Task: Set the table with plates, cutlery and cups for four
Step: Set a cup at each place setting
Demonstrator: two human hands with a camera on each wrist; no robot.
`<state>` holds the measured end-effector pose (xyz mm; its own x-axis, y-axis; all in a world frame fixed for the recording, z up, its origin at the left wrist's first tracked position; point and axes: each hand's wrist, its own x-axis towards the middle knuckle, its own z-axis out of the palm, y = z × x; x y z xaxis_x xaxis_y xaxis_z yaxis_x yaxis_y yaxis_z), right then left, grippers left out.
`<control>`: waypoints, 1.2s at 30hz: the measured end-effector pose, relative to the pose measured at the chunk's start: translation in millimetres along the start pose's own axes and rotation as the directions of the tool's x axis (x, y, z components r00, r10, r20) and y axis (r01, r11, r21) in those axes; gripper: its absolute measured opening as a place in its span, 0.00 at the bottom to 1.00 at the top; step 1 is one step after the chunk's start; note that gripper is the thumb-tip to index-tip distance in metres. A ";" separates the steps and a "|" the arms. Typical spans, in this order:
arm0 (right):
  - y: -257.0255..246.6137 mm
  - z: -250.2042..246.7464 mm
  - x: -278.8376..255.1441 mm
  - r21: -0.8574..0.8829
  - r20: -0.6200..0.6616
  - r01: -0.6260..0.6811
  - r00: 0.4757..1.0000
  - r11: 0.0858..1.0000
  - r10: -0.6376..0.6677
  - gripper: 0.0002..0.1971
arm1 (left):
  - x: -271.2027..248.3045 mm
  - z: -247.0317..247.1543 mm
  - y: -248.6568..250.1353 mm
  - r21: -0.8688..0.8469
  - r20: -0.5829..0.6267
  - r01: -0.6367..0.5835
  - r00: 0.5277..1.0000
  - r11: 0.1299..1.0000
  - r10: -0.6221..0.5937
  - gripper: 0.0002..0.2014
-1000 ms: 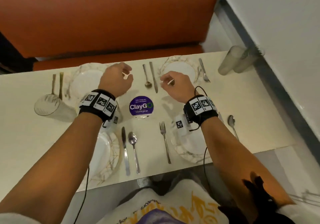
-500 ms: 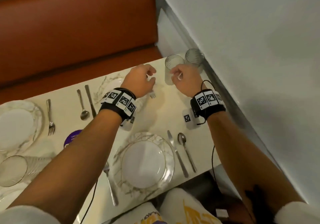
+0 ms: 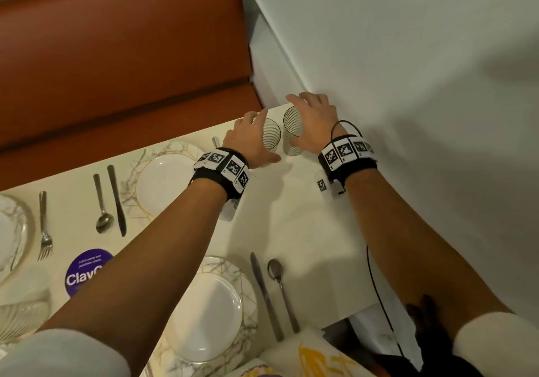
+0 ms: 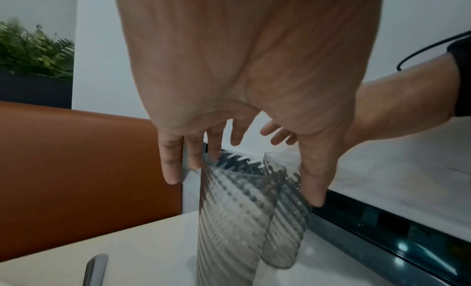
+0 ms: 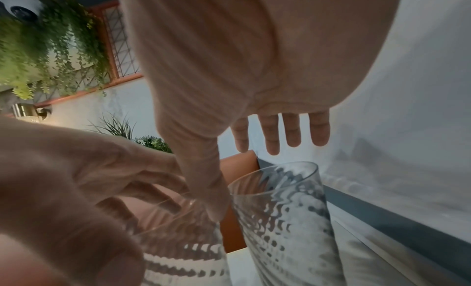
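Head view: two ribbed glasses standing upright and almost touching at the far corner of the table (image 3: 306, 230), hard by the white wall (image 3: 408, 85); left hand (image 3: 250, 140) spread around the left glass (image 3: 271, 137), right hand (image 3: 313, 125) spread around the right glass (image 3: 293, 130), fingers extended on both, neither closed yet. Risk here: glasses so close that a thumb pushed between them could knock one into the other, or tip one over the table's far edge. Left wrist view: left fingers (image 4: 170, 169) straight and reaching down at the rim of the near glass, thumb beside the second glass behind it; actual contact impossible to tell. Smooth ribbed glass, likely to slip under a loose grip. Right wrist view: right fingers (image 5: 293, 133) splayed above the rim of the right glass, thumb down in the narrow gap beside the left hand, nothing gripped; easy collision between the two hands while lifting together.
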<state>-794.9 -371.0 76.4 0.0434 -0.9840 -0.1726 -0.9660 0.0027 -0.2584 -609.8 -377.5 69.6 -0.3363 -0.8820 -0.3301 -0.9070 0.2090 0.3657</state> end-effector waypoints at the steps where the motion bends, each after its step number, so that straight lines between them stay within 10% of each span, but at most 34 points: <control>1: 1.7 1.3 2.6 -0.003 0.014 0.002 1.000 1.000 -0.002 0.48 | 1.7 2.7 0.6 0.005 0.005 0.001 1.000 1.000 -0.001 0.58; 13: -19.6 10.9 -4.5 0.016 0.051 -0.098 0.994 0.995 0.097 0.41 | -34.1 -2.8 -32.9 -0.249 -0.204 0.004 0.977 0.969 -0.056 0.45; 36: -198.1 91.0 -164.3 0.040 0.167 -0.058 0.985 0.998 0.050 0.43 | -264.9 9.9 -224.6 -0.343 -0.359 0.097 0.905 0.934 -0.226 0.43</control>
<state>-587.5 -193.6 69.4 0.0364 -0.9392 -0.3414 -0.9561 0.0667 -0.2855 -319.5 -186.6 66.2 -0.0084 -0.9976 -0.0687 -0.7930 -0.0352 0.6082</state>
